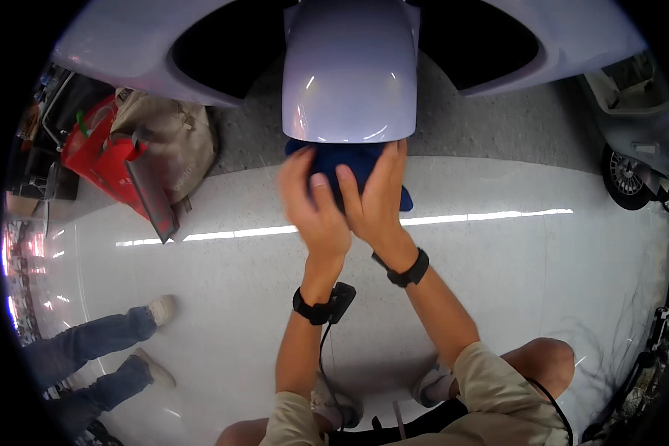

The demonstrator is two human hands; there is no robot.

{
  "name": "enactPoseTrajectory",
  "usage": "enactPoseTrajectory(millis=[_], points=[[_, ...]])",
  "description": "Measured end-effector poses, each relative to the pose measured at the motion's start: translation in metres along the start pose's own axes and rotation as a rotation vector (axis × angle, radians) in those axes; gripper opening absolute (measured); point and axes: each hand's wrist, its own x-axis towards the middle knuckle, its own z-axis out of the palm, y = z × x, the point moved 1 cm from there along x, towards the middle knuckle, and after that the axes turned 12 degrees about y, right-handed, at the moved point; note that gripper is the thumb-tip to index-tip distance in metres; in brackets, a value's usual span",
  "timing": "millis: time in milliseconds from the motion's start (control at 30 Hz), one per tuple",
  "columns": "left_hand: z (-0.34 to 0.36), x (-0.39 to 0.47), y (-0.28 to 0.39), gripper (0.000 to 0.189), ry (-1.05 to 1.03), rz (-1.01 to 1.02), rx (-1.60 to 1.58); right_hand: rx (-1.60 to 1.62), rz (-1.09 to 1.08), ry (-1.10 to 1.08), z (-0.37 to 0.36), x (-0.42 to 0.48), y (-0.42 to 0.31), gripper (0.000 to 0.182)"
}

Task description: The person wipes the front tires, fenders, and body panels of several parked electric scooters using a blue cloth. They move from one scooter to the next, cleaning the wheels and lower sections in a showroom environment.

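A glossy pale lilac fender-like panel (349,89) comes down from the top middle, its curved lower edge facing me. Just under that edge is a dark blue cloth (340,161), bunched, with a corner poking out to the right. My left hand (315,209) is around the cloth's left side, its fingers blurred. On the right side, my right hand (376,200) holds the cloth, fingertips up at the panel's lower edge. Both thumbs point upward over the cloth. The fingers partly hide it, and the panel covers its upper part.
A beige backpack (170,134) and a red bag (108,161) stand at left. Dark curved openings flank the panel, with pale side panels (580,33) beyond. A small vehicle's wheel (624,177) is at right. Another person's jeans-clad legs (100,340) are at lower left on the glossy floor (228,290).
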Motion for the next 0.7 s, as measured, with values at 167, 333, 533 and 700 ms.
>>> enactPoseTrajectory(millis=[167, 333, 533, 700], points=[[0.030, 0.022, 0.012, 0.064, -0.127, -0.138, -0.247, 0.093, 0.083, 0.020, 0.009, 0.026, 0.002, 0.064], [0.026, 0.017, 0.003, 0.067, -0.172, -0.118, -0.220, 0.102, 0.114, 0.002, 0.005, 0.015, -0.001, 0.066], [0.010, -0.015, -0.009, 0.068, -0.119, 0.077, -0.175, 0.057, 0.018, 0.018, -0.006, -0.050, 0.010, 0.064], [0.016, -0.039, -0.021, 0.073, -0.033, 0.079, -0.139, 0.074, 0.055, 0.074, -0.013, -0.116, 0.028, 0.062]])
